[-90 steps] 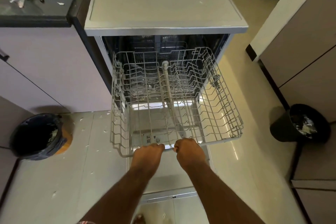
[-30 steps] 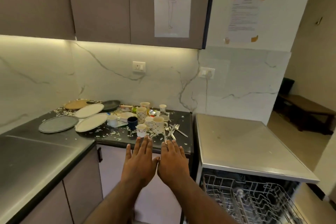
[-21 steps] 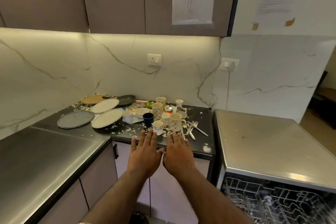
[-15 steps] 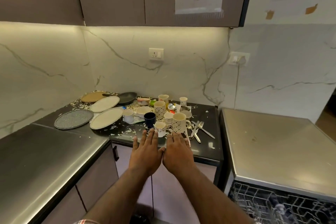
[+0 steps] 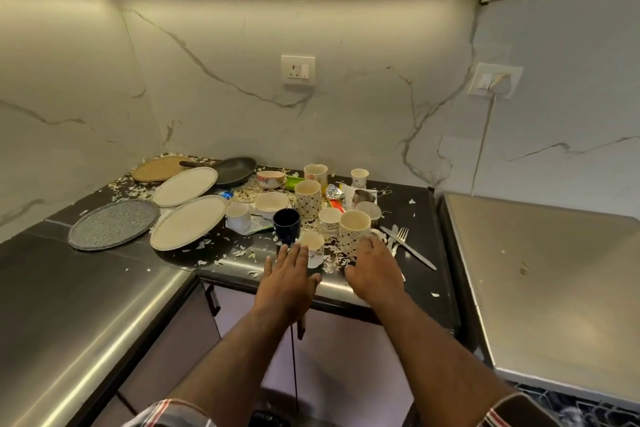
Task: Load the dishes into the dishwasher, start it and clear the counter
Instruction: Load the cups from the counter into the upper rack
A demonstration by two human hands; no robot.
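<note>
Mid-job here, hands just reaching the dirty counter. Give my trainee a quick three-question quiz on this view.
1. True or false: the left hand grips the dark blue cup.
2. Which lies right of the patterned mug? A) frying pan B) fork C) grey plate
3. Fill in: the cream plate nearest the hands lies between the grey speckled plate and a small white ____.

Key: 1 false, its fingers are straight, holding nothing; 2 B; 3 cup.

navy cup (image 5: 286, 226) | cream plate (image 5: 188, 221) | speckled grey plate (image 5: 112, 223) | lattice-patterned mug (image 5: 354, 232) | black counter (image 5: 420, 218)
</note>
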